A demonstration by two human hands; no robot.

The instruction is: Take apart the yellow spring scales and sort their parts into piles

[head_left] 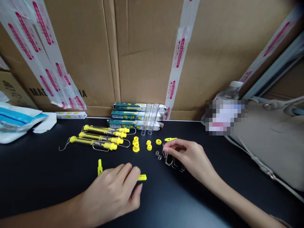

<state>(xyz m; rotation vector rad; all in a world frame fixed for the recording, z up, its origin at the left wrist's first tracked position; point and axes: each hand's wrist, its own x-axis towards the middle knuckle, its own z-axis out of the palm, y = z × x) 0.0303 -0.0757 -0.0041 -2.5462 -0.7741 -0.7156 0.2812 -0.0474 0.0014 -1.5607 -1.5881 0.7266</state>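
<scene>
My left hand (116, 190) is closed, low over the black table, with one end of a yellow plastic piece (142, 177) sticking out past its index finger. Just beyond its knuckles stands or lies another yellow plastic piece (99, 166), partly hidden. My right hand (187, 153) pinches thumb and index finger together; what is between the tips is too small to make out. Bent metal wire hooks (169, 161) lie under that hand, partly covered. Two small springs (158, 155) rest to its left, and a slotted yellow piece (170, 139) is just behind it.
Assembled yellow spring scales (95, 142) lie at left. Small yellow caps (136, 145) and a yellow ring (158, 142) sit mid-table. Two clear tubes (152, 118) lean against stacked boxes (128, 123). A bottle (234, 90) and grey bag (273, 142) stand right; cardboard (147, 57) rises behind.
</scene>
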